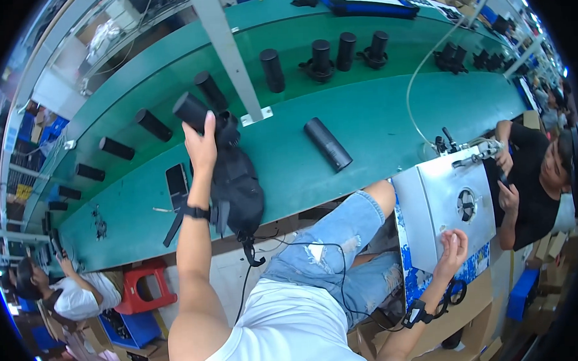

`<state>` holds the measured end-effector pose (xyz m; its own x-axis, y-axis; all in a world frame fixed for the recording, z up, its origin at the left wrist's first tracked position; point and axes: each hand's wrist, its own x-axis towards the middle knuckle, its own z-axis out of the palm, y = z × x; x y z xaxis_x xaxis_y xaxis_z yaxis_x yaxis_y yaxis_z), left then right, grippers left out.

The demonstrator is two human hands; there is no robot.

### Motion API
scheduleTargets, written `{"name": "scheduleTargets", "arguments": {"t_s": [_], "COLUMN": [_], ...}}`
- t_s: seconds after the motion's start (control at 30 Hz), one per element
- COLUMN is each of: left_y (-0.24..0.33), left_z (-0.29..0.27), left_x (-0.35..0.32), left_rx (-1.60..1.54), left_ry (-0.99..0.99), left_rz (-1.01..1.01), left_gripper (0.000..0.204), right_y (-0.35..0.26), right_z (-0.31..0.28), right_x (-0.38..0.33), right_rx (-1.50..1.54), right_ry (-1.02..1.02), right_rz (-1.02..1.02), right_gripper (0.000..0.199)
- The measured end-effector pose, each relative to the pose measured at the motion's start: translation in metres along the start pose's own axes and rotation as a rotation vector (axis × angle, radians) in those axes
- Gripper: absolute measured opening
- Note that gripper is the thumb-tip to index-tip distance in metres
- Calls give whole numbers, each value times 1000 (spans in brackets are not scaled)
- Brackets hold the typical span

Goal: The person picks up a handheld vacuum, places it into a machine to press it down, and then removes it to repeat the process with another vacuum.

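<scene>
My left hand (202,145) is closed round a black cylinder (188,108), held tilted above the green workbench (287,135). Beneath and beside that hand lies a black bag (239,186) with straps hanging over the bench's near edge. To its right, another black cylinder (327,144) rests on its side. My right hand (453,254) is low on the right, close to a silver metal box (425,207) with a round opening. Its fingers are curled together, and whatever they may pinch is too small to make out.
Several black cylinders stand or lean along the bench's back, some in black holders (320,68). A phone (175,180) lies left of the bag. A metal post (228,54) rises from the bench. Co-workers sit at right (534,183) and far left (81,296), near a red stool (145,287).
</scene>
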<state>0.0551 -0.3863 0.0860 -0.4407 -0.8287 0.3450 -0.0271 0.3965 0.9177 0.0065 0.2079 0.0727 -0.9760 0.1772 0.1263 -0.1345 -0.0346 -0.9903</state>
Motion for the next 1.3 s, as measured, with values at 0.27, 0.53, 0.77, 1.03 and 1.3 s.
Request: {"name": "scheduleTargets", "arguments": {"t_s": [0.27,0.53,0.77,1.03,1.3], "left_y": [-124,-92,121,92,38], "left_z": [-16,-27,138,440,455], "left_x": [106,152,-15,96,71], "left_rx": [528,769,134,675,902], "left_ry": [271,476,-214,-535,-731], "left_rz": [-133,209,989,1019,834], "left_gripper": [80,85,33,74,54], "right_y": [6,1,1,-10,-18], "right_z": [-5,10,0,3,6], "right_x": [-12,-9,0,-9,-19], "right_rx": [-27,-67,-97,-143,-101], "right_ry": [5,32,62,76,-16], "right_rz": [-47,-18,-22,51,68], "right_gripper": [15,14,11,9,10]}}
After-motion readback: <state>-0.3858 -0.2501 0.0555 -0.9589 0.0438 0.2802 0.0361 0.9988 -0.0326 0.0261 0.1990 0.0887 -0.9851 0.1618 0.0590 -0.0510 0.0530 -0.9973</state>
